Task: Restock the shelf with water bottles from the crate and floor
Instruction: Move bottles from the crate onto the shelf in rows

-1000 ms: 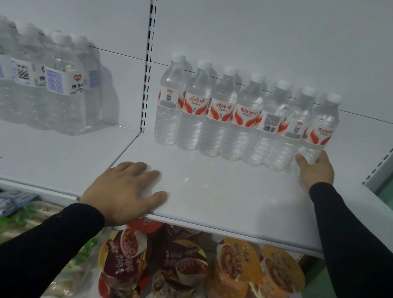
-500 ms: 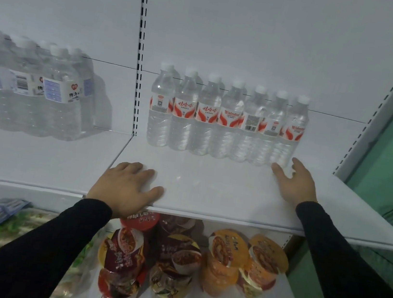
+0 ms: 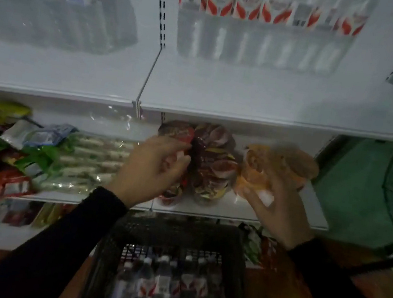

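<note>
Once your hands left the top shelf point(image 3: 260, 99), both hung empty: left hand point(image 3: 152, 168) and right hand point(image 3: 280, 206) loosely curled, above the near crate point(image 3: 178, 234) of water bottles point(image 3: 161, 280); restocking next.

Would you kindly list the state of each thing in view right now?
Left hand: loosely curled, holding nothing.
Right hand: loosely curled, holding nothing.
Crate: open-topped, bottles standing inside.
Crate bottles: upright, capped.
Red-label bottles: upright in a row at the shelf's back.
Shelf: front part bare.
</note>
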### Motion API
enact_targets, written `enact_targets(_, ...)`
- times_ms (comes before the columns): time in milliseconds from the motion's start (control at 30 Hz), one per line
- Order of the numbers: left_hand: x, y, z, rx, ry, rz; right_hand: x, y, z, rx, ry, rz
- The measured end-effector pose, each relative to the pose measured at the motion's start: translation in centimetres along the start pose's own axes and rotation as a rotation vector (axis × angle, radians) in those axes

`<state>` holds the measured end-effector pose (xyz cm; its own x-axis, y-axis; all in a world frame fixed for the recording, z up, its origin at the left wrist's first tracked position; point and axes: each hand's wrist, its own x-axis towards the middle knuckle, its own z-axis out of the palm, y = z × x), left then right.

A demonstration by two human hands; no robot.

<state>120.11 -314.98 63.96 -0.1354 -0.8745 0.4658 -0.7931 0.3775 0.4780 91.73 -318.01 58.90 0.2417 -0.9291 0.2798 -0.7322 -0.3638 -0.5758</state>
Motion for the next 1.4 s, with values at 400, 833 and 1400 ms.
enact_targets(400,-20.3,-11.8,17.0,-0.076,-0.998,-0.671,-14.9,6.5,21.5,-0.035,-0.867,0.495)
enact_targets(833,-29.2,-20.6,27.2,-0.048,-1.109,-0.93,-23.3,13.0,46.8,0.174,-0.939,0.89)
enact_targets(1400,-16.4,-11.7,13.2,-0.694,-0.461,-0.902,-7.6,-1.9,23.9,0.505,-0.639,0.449)
